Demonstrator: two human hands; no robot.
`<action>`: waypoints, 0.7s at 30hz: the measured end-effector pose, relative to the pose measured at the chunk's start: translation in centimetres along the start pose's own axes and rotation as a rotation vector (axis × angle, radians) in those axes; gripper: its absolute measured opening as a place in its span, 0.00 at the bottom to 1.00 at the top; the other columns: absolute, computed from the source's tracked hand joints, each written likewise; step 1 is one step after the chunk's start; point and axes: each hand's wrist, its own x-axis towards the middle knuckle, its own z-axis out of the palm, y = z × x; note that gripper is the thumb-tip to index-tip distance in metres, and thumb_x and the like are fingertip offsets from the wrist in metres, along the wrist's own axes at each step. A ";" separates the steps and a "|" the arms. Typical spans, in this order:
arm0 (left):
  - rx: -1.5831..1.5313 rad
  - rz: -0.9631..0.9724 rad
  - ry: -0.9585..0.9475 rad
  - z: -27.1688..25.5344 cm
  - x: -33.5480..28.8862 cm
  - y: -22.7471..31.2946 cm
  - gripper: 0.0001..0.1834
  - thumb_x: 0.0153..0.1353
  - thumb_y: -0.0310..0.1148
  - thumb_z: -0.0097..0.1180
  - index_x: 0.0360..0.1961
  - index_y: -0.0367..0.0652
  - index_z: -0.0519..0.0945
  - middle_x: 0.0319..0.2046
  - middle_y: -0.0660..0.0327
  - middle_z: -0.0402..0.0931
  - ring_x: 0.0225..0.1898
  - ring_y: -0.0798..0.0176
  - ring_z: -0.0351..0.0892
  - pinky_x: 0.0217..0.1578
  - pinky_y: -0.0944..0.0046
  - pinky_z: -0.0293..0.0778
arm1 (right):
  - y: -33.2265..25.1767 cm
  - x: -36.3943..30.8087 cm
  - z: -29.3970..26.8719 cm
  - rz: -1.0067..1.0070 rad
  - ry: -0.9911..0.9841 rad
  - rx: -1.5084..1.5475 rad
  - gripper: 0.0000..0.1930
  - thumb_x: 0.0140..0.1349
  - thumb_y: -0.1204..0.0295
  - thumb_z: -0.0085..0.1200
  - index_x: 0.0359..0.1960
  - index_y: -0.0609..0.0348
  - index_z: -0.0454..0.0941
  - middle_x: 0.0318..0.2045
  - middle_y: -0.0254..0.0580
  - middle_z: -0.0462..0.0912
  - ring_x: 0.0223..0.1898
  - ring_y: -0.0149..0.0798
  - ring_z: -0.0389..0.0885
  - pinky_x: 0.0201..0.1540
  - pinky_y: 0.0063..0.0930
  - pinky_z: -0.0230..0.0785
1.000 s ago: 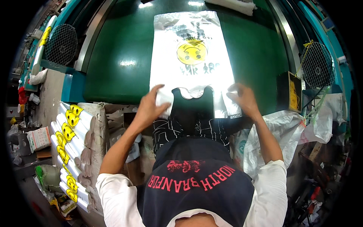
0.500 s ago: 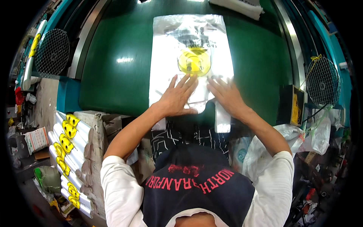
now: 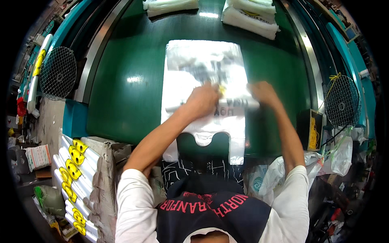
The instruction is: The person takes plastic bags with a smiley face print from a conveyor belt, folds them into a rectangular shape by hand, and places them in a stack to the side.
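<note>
A flat white plastic bag lies before you on the green work surface, roughly midway between its left and right edges. The film is thin and shiny, glaring under the light, with dark lettering and a patch of yellow print partly hidden by your left hand. A raised, crease-like band runs crosswise at mid-length. The bag's long axis points straight away from you: its two handles, with the scooped cutout between them, reach the near edge, and its square end faces the far side.

Your left forearm slants inward, the hand over the bag's middle with fingers curled. Your right hand is bent at the bag's right side. Both are blurred; whether either pinches film, I cannot tell.
</note>
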 end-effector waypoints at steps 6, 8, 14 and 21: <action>0.026 0.196 0.019 6.2 -5.7 4.2 0.50 0.54 0.71 0.43 0.70 0.49 0.51 0.71 0.51 0.36 0.71 0.43 0.34 0.64 0.32 0.37 | -3.0 -1.1 -0.3 -0.043 -0.072 0.942 0.16 0.56 0.66 0.63 0.38 0.67 0.77 0.29 0.38 0.80 0.29 0.24 0.76 0.20 0.14 0.70; -0.050 0.044 0.128 6.3 -4.7 3.2 0.48 0.54 0.71 0.42 0.70 0.56 0.52 0.72 0.53 0.36 0.72 0.44 0.33 0.63 0.30 0.35 | -5.0 -3.4 -1.6 -0.113 -0.089 0.781 0.10 0.56 0.74 0.59 0.38 0.66 0.77 0.30 0.40 0.81 0.36 0.29 0.78 0.30 0.18 0.72; -0.135 -0.179 -0.055 3.6 -7.1 2.0 0.33 0.57 0.62 0.48 0.57 0.55 0.72 0.52 0.55 0.71 0.55 0.50 0.68 0.56 0.44 0.60 | 0.7 -7.8 3.3 -0.692 0.097 -0.025 0.12 0.51 0.73 0.61 0.38 0.60 0.79 0.40 0.41 0.83 0.45 0.40 0.80 0.52 0.30 0.69; 0.112 0.002 0.293 3.2 -9.0 3.1 0.47 0.49 0.62 0.57 0.64 0.45 0.60 0.66 0.46 0.51 0.67 0.44 0.52 0.61 0.35 0.51 | -3.5 -12.7 6.5 -0.598 0.089 -0.335 0.35 0.49 0.54 0.64 0.58 0.55 0.68 0.58 0.53 0.68 0.63 0.53 0.62 0.65 0.59 0.46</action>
